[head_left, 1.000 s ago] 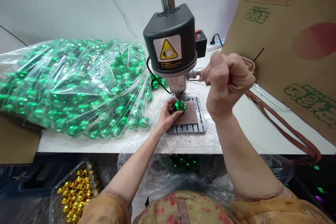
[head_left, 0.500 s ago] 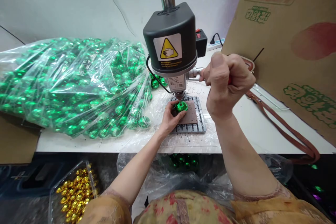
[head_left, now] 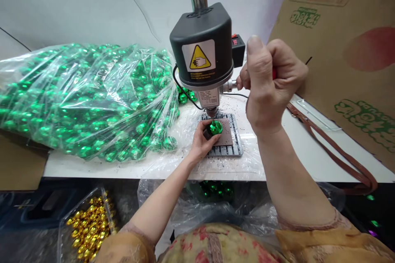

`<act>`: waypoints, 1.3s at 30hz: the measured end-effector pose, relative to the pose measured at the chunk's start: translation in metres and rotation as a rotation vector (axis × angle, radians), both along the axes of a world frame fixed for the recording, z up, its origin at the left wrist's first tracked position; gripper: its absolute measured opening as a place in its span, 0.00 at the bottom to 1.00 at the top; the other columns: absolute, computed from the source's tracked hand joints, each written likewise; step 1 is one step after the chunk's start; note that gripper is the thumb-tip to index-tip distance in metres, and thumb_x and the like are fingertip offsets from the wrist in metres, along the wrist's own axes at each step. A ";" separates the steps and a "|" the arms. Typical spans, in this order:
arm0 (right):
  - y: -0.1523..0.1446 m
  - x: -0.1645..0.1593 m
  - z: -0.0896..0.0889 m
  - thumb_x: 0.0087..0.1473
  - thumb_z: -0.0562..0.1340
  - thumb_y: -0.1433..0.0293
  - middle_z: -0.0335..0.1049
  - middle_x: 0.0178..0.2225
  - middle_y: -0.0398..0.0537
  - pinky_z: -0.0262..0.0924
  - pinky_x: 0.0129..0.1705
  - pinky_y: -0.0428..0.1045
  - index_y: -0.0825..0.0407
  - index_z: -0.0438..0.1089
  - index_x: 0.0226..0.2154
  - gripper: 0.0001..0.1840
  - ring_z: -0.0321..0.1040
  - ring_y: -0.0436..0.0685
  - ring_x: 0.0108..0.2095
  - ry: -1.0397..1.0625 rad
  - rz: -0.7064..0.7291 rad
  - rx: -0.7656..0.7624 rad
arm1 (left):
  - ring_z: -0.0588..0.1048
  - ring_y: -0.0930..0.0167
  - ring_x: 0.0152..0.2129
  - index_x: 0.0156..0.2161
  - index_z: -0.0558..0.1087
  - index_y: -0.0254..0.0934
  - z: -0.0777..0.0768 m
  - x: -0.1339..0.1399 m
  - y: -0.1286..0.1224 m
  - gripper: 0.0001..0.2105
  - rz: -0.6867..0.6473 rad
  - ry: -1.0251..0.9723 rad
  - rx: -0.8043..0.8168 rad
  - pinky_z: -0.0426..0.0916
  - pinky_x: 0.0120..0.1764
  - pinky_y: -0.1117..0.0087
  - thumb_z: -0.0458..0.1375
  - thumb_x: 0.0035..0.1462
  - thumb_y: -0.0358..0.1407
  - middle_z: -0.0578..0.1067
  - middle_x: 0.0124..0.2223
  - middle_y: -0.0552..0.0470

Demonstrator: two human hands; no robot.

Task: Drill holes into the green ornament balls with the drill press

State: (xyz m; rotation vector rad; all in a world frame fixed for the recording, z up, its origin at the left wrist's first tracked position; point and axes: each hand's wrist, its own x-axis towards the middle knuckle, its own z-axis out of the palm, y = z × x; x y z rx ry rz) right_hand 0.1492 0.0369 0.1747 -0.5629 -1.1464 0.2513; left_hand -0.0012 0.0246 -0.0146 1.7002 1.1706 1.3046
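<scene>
A shiny green faceted ball [head_left: 215,127] sits under the chuck of a small black drill press [head_left: 202,43]. My left hand [head_left: 203,139] grips the ball between thumb and fingers from the left side. Beneath it is a brown square board [head_left: 227,132] on the slotted metal base [head_left: 237,148], which is strewn with dark shavings. My right hand [head_left: 271,86] is closed around the press's feed lever at the right of the head; only a bit of its red grip [head_left: 274,73] shows between the fingers.
To the left lies a large clear plastic bag [head_left: 92,102] full of green balls. A cardboard box [head_left: 333,70] and a brown strap [head_left: 333,144] are at the right. Below the table edge, a clear tray [head_left: 106,209] holds gold balls, and clear plastic sheeting [head_left: 182,213] hangs in front.
My right hand has risen with the lever. A wider gap now shows between the chuck and the green ball, which my left hand still holds in nearly the same place.
</scene>
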 end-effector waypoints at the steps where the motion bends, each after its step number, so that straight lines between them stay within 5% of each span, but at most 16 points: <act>1: 0.000 0.000 -0.002 0.63 0.59 0.61 0.43 0.18 0.34 0.48 0.24 0.46 0.48 0.47 0.21 0.25 0.47 0.41 0.18 0.011 -0.003 0.006 | 0.77 0.62 0.48 0.52 0.69 0.39 0.000 -0.001 0.000 0.25 0.003 0.006 0.005 0.72 0.52 0.58 0.71 0.53 0.42 0.77 0.50 0.45; 13: 0.000 -0.006 -0.026 0.63 0.60 0.64 0.41 0.16 0.36 0.44 0.22 0.48 0.50 0.44 0.19 0.27 0.47 0.43 0.17 0.053 -0.093 0.192 | 0.77 0.63 0.46 0.51 0.68 0.40 -0.001 0.000 0.001 0.25 -0.029 -0.046 -0.021 0.73 0.51 0.59 0.71 0.52 0.46 0.76 0.49 0.46; 19: -0.001 -0.007 -0.034 0.64 0.57 0.60 0.41 0.17 0.37 0.48 0.23 0.49 0.49 0.43 0.21 0.27 0.48 0.44 0.18 0.035 -0.162 0.154 | 0.78 0.62 0.47 0.51 0.68 0.40 -0.001 0.001 0.000 0.25 -0.026 -0.057 -0.021 0.73 0.52 0.59 0.71 0.53 0.46 0.77 0.49 0.45; 30: -0.002 -0.008 -0.041 0.62 0.58 0.60 0.41 0.16 0.36 0.49 0.21 0.49 0.49 0.42 0.20 0.28 0.42 0.44 0.17 0.066 -0.161 0.169 | 0.76 0.61 0.51 0.52 0.68 0.40 -0.002 0.002 0.000 0.25 -0.050 -0.077 -0.025 0.71 0.55 0.57 0.70 0.54 0.46 0.76 0.52 0.43; 39: 0.005 -0.009 -0.050 0.59 0.60 0.68 0.41 0.16 0.36 0.47 0.20 0.47 0.51 0.41 0.19 0.28 0.41 0.43 0.16 0.147 -0.087 0.322 | 0.77 0.61 0.49 0.50 0.68 0.41 0.000 0.003 -0.001 0.24 -0.022 -0.066 -0.006 0.73 0.53 0.57 0.70 0.53 0.46 0.76 0.50 0.45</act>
